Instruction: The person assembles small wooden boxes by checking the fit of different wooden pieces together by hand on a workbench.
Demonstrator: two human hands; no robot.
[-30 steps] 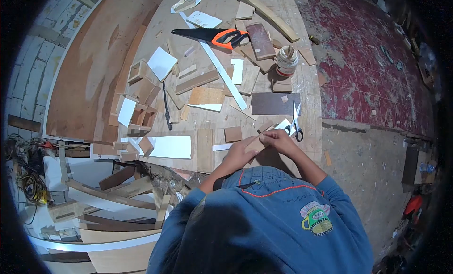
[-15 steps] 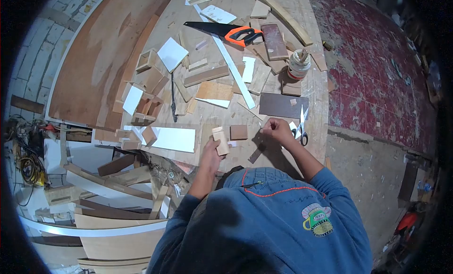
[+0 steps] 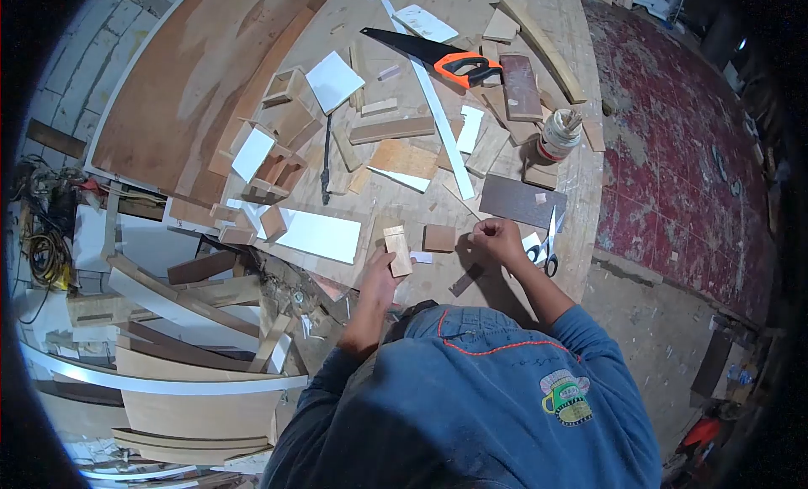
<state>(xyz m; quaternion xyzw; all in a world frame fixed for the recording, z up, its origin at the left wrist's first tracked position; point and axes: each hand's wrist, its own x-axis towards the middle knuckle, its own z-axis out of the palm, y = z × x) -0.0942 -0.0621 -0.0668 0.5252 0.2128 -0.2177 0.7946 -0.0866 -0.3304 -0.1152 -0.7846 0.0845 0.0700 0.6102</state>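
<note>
My left hand (image 3: 379, 279) is closed around a small pale wooden block (image 3: 398, 251), held upright near the table's front edge. A darker square wood piece (image 3: 439, 237) lies just right of that block, beside a small whitish strip (image 3: 422, 257). My right hand (image 3: 498, 239) is pinched above the table; whatever its fingertips hold, if anything, is too small to make out. Below it lies a narrow dark strip (image 3: 466, 279). Scissors (image 3: 549, 245) rest close by on the right, next to a dark flat board (image 3: 518, 199).
A handsaw (image 3: 438, 55) with an orange and black handle lies at the back. A glass jar (image 3: 560, 135) stands on wood at the right. Small wooden box assemblies (image 3: 278, 165), a white panel (image 3: 324, 235) and a long white strip (image 3: 442, 127) lie among offcuts on the workbench (image 3: 581, 224).
The camera view has turned slightly, so the table's contents appear shifted to the right. Both hands keep almost the same pose, the left still holding the wooden block.
</note>
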